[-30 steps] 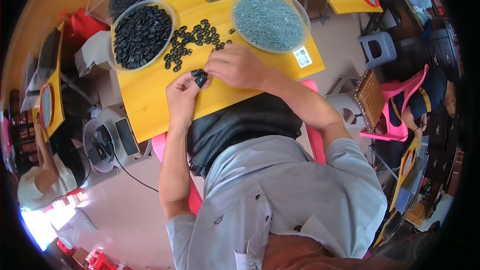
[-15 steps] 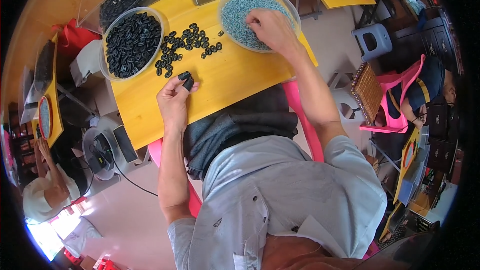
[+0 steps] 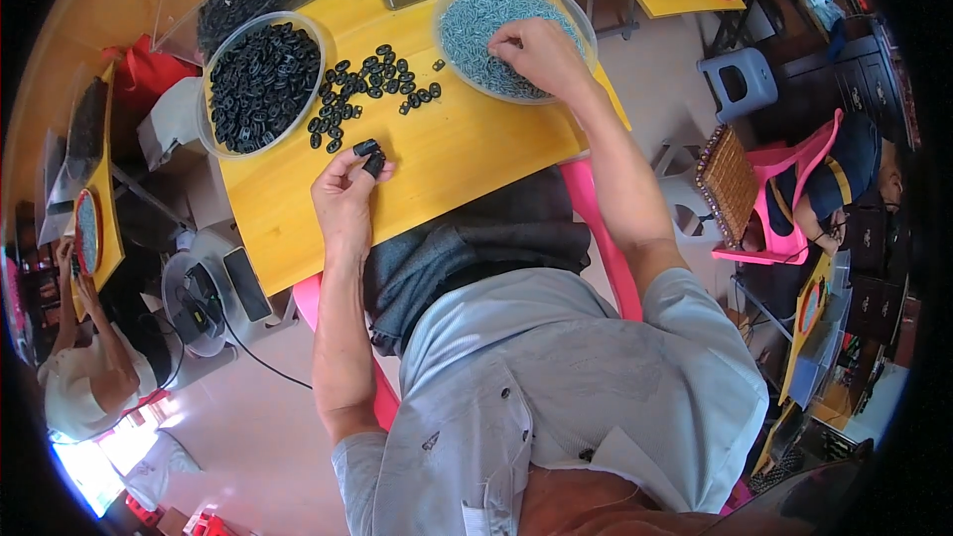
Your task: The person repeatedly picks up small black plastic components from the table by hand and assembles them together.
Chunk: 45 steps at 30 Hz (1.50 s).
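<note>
The left hand (image 3: 347,194) is pinching a small black ring (image 3: 371,155) just in front of the loose pile of rings (image 3: 367,89) on the desk (image 3: 467,149); beside that pile, the right hand (image 3: 536,55) is dipping curled fingers into the bowl of grey screws (image 3: 476,25).

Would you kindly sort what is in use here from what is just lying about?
In use: left hand pinching a black part; right hand in the bowl of grey pieces; loose black parts.
Lying about: blue stool, pink chair.
</note>
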{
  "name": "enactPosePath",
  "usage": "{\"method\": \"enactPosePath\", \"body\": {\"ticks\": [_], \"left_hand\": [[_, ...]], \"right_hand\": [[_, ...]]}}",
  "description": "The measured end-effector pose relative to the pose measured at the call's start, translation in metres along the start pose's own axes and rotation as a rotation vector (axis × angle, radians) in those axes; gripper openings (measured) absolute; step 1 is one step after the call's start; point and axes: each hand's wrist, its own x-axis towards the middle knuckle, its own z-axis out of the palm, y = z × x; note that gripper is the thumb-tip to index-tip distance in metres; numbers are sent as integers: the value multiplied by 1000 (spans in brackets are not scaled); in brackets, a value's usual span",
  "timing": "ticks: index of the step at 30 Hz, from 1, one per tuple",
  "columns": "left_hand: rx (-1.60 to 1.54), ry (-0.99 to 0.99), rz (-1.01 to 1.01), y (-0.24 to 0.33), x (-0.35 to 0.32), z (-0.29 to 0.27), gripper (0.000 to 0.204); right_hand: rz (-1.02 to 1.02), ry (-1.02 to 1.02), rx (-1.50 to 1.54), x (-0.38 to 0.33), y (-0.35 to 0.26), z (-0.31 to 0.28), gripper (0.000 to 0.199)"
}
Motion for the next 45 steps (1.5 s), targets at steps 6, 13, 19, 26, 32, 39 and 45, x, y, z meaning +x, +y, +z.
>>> {"method": "enactPosePath", "body": {"ticks": [6, 13, 19, 26, 32, 39, 45], "left_hand": [[6, 16, -17, -1, 2, -1, 16], [-24, 8, -19, 4, 0, 2, 17], [-40, -13, -20, 1, 1, 0, 16], [-34, 0, -22, 1, 0, 0, 16], [-52, 18, -47, 7, 0, 5, 17], [-51, 10, -39, 5, -1, 5, 18], [-228, 51, -22, 5, 0, 9, 17]], "right_hand": [[69, -43, 39, 1, -5, -8, 18], [-101, 124, 14, -1, -6, 1, 18], [-405, 80, -83, -32, -56, 29, 12], [-438, 21, -494, -45, -70, 70, 9], [-345, -58, -386, -39, -73, 66, 10], [-425, -107, 28, -44, -76, 70, 11], [-359, -115, 342, -53, -93, 71, 8]]}}
